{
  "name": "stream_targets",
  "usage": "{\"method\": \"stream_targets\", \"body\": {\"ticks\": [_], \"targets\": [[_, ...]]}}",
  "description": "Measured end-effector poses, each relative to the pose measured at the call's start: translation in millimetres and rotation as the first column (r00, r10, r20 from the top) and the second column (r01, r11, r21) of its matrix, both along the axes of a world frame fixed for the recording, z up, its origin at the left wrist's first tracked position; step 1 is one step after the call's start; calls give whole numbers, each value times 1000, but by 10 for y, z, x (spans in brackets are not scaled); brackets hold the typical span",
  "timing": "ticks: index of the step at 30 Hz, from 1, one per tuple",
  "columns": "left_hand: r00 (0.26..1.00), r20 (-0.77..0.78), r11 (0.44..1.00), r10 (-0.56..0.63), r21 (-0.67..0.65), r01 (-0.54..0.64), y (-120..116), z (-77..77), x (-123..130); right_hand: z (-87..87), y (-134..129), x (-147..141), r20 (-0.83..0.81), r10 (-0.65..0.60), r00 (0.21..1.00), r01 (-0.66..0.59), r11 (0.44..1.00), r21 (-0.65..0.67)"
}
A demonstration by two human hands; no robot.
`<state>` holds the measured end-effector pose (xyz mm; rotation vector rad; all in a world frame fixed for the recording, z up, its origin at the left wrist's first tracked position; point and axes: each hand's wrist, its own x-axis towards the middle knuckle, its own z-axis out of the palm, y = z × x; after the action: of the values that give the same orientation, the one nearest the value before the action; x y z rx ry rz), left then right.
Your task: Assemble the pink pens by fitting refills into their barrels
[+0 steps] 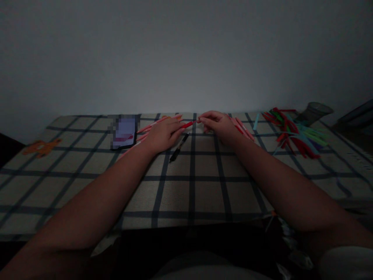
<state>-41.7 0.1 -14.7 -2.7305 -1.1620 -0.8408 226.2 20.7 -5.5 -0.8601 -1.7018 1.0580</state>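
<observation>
My left hand [163,134] is closed on a thin red strip [188,125], whose pointed end sticks out to the right between my hands. Just right of that end, my right hand [217,125] has thumb and forefinger pinched together; what they hold, if anything, is too small to tell. Pink strips [143,136] lie beside and partly under my left hand. More pink and red strips [244,130] lie beyond my right wrist. A black pen [178,149] rests on the cloth below my left fingers.
A checked cloth [177,194] covers the table. At left are a phone [125,132] and an orange figure [42,147]. On the right lie a pile of coloured strips [300,136], a light blue strip [256,121] and a tilted glass [314,112]. A wall stands behind.
</observation>
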Motion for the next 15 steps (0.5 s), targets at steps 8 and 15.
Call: {"method": "stream_targets", "body": {"ticks": [8, 15], "targets": [[1000, 12, 1000, 27, 5, -27, -23, 34, 2, 113, 98, 266, 413, -198, 889, 79, 955, 287], [1000, 12, 1000, 23, 3, -23, 12, 9, -10, 160, 164, 497, 832, -234, 503, -100, 940, 325]]}}
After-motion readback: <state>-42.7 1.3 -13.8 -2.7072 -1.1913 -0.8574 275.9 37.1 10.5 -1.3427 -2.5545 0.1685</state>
